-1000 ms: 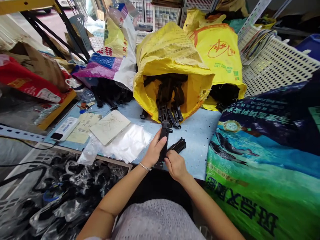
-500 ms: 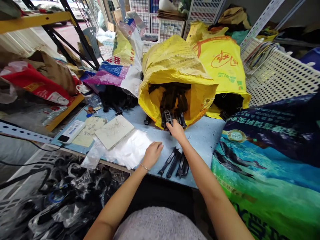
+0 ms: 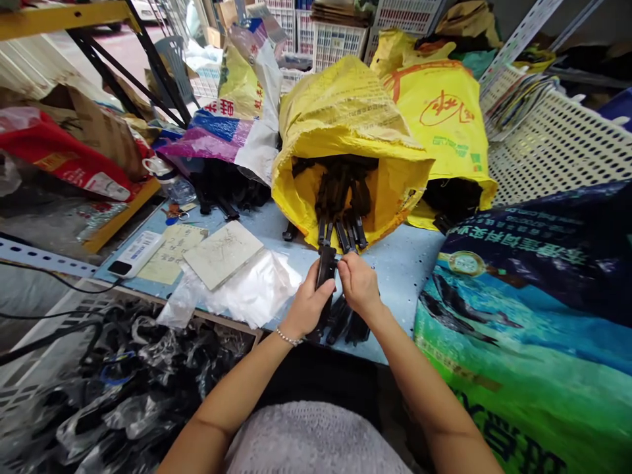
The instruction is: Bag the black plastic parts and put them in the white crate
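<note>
My left hand (image 3: pixel 307 304) is wrapped round a long black plastic part (image 3: pixel 326 264), held upright in front of the open yellow sack (image 3: pixel 296 197). Close on its right, my right hand (image 3: pixel 359 283) is closed at the side of the same part, its fingertips pressed together; whatever they pinch is too small to name. More black parts (image 3: pixel 345 191) lie inside the sack and stick out of its mouth. Below my hands, several black parts (image 3: pixel 356 329) lie on the blue table (image 3: pixel 402 263), partly hidden by my hands.
Clear plastic bags (image 3: pixel 269 289) and a grey board (image 3: pixel 224 255) lie left of my hands. A blue-green sack (image 3: pixel 494 342) stands at the right. Bagged black items (image 3: pixel 148 388) fill a crate at lower left. Another yellow sack (image 3: pixel 444 131) stands behind.
My right hand has moved back from the sack's mouth towards me. My left hand has moved up and right and taken hold of a black part. The view has shifted slightly.
</note>
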### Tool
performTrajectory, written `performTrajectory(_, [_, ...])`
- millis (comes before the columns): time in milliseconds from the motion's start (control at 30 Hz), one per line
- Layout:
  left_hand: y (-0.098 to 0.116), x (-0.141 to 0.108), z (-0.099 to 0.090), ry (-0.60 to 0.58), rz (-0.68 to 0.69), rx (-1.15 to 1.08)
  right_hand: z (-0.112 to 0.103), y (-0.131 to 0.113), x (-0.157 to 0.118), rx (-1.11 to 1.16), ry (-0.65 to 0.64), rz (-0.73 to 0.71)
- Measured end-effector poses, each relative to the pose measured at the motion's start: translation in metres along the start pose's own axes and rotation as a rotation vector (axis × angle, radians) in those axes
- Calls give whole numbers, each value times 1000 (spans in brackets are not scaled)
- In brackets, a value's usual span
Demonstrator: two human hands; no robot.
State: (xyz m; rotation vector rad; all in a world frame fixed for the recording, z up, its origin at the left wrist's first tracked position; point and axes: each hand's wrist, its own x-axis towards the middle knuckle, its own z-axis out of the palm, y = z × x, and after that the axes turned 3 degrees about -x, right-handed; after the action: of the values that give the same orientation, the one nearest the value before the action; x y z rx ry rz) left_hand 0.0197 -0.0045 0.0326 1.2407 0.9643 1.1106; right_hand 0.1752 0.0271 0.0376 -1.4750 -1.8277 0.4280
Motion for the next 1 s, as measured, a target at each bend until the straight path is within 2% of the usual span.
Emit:
performTrajectory(100, [-1, 3, -1, 56, 35, 96, 3, -1, 2, 217, -197, 111])
performTrajectory(167, [-3, 6, -4, 79, 23, 123, 6, -3, -16, 260, -310, 147])
performTrajectory(267, [-10, 12, -8, 73, -68, 48, 11, -7, -60, 37, -349, 54])
performTrajectory(367, [-21, 18, -12, 68, -89, 110, 17, -5, -83, -106, -431, 97])
performTrajectory(433, [-33, 20, -16, 76, -79, 328, 16, 3, -70, -131, -550, 171])
performTrajectory(467, [-40, 19, -17, 72, -103, 468, 15, 10, -56, -172, -569, 201])
performTrajectory(500, [-47, 17, -17, 61, -149, 615, 14, 16, -39, -242, -540, 229])
performTrajectory(567, [-59, 9, -14, 18, -263, 885, 15, 29, 3, -433, -369, 297])
performTrajectory(600, [-65, 4, -12, -4, -305, 990, 17, 35, 24, -511, -301, 330])
performTrajectory(667, [-71, -6, -9, -25, -321, 1104, 25, 45, 60, -584, -250, 379])
performTrajectory(733, [-73, -10, -9, -7, -250, 1079, 32, 52, 80, -572, -268, 404])
performTrajectory(800, [-73, -4, -12, 32, -130, 927, 34, 56, 83, -520, -293, 398])
performTrajectory(867, [-75, 14, -16, 79, -58, 660, 33, 56, 70, -451, -315, 353])
performTrajectory(933, [-80, 37, -15, 122, -107, 378, 31, 52, 46, -373, -343, 287])
performTrajectory(1000, [-86, 60, -10, 142, -198, 212, 32, 47, 22, -331, -349, 263])
